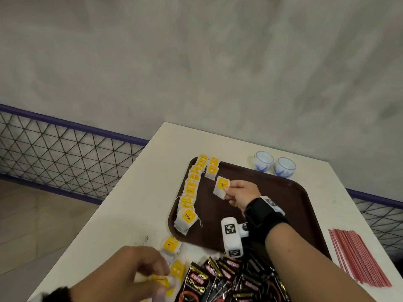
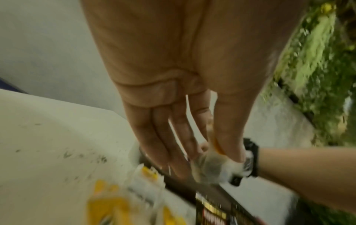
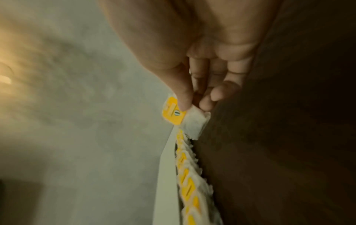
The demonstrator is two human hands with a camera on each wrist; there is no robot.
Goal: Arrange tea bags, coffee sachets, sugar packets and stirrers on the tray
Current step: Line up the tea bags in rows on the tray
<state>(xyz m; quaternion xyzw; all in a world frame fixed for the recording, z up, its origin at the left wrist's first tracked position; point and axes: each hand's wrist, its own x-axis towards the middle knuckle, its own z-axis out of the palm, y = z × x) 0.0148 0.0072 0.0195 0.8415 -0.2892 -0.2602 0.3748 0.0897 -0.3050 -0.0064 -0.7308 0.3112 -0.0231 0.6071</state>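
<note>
One brown tray (image 1: 283,192), two cups (image 1: 263,160) (blue-patterned), one bundle of red stirrers (image 1: 357,258).

Yellow-tagged tea bags (image 1: 189,194) along brown tray (image 1: 283,192)

The white surface (image 1: 135,192) carries a brown tray (image 1: 290,205), 2 blue-white cups (image 1: 263,160), red stirrers (image 1: 359,258), black coffee sachets (image 1: 220,277) and perhaps 2 loose tea bags (image 1: 171,245).
</note>
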